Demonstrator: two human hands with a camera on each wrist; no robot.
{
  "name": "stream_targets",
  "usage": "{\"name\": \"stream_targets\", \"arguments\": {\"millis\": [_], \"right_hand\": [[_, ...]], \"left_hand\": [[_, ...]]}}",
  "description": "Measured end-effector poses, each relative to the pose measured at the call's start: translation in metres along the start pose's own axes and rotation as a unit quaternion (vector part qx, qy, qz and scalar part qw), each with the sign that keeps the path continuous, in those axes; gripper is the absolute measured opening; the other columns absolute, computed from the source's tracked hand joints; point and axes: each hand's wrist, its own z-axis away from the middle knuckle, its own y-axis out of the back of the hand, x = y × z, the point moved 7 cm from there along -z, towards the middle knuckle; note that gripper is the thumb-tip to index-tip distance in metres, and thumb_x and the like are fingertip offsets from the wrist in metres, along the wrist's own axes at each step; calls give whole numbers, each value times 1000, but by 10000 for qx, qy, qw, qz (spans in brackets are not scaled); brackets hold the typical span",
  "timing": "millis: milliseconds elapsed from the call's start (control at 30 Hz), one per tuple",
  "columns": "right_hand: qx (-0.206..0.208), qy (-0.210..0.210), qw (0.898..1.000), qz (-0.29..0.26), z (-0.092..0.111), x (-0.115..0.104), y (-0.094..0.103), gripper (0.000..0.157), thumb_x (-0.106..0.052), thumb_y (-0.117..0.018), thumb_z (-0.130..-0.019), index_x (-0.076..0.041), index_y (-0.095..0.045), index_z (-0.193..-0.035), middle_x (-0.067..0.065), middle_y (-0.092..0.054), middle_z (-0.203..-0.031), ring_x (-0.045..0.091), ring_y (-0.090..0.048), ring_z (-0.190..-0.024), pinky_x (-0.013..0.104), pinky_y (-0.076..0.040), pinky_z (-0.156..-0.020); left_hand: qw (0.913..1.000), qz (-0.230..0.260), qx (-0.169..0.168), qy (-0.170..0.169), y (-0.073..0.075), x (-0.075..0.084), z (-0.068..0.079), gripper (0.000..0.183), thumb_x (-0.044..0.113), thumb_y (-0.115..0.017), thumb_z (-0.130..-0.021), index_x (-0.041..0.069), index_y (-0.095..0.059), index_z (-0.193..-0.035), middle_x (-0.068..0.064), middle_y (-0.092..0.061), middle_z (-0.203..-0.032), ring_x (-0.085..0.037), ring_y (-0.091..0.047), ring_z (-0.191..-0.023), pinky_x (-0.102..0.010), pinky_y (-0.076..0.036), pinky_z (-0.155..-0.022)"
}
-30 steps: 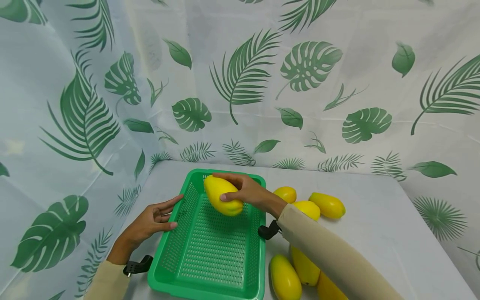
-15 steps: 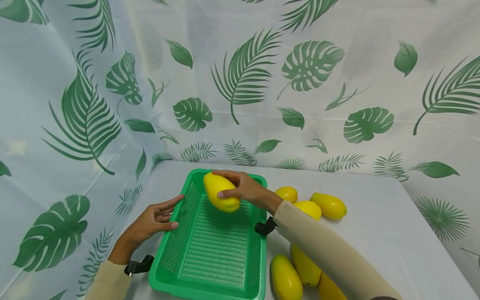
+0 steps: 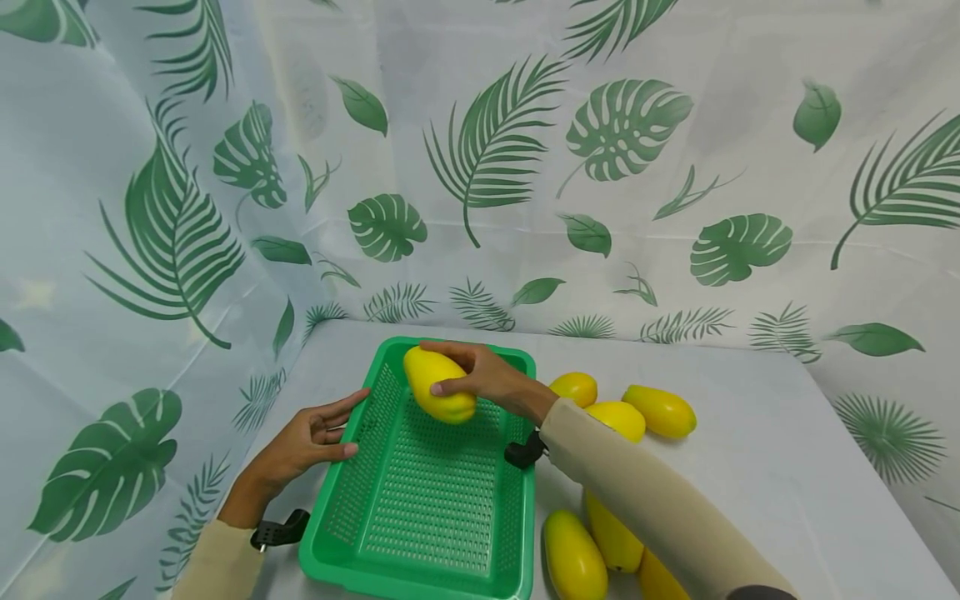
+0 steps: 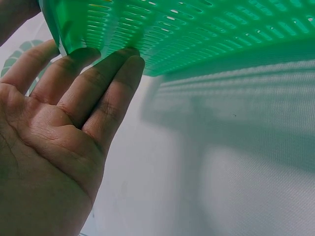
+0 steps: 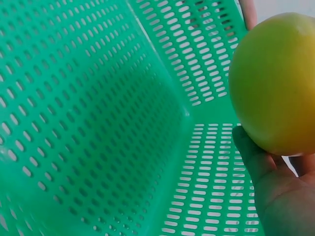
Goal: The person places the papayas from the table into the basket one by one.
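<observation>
A green perforated plastic basket [image 3: 420,517] stands on the white-covered table. My right hand [image 3: 483,375] grips a yellow papaya [image 3: 435,387] over the basket's far part, with the thumb on its near side. In the right wrist view, the papaya [image 5: 275,83] looks green to yellow and is apart from the basket floor below. My left hand [image 3: 303,442] holds the basket's left rim, thumb over the edge. The left wrist view shows the fingers [image 4: 103,93] extended against the outer wall. The right palm is hidden behind the fruit.
To the basket's right lie several more papayas [image 3: 660,411], some partly hidden under the right sleeve [image 3: 645,492]. One papaya [image 3: 573,554] lies close beside the basket's right wall. A leaf-printed sheet [image 3: 480,167] rises behind and at the left of the table.
My right hand and its papaya have shifted slightly left and away from me over the basket. The left hand keeps its place on the rim.
</observation>
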Motion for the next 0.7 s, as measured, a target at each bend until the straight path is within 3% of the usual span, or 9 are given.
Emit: {"name": "stream_targets", "arguments": {"millis": [467,700], "right_hand": [[5,-111,9999,-88,-10,12,-2,78,-33,-83,-82,-36,-45,-150,-4,-54,-143,25,-53,-121,37,-52,-98],[82,-115,9998,169,-15,16,-5,79,-35,-84,-80,-35,-46,-150,-9,-53,-145,21,-53,-122,38,-50,-101]], "left_hand": [[9999,81,-12,60,0,-2,0,75,4,-64,-96,23,-28,-159,-2,-21,-167,-30,-26,-150,-63,-28,-116],[9994,338,-92,44,-3,-1,0,75,2,-62,-96,20,-26,-160,-5,-19,-167,-28,-38,-145,-33,-46,-110]]}}
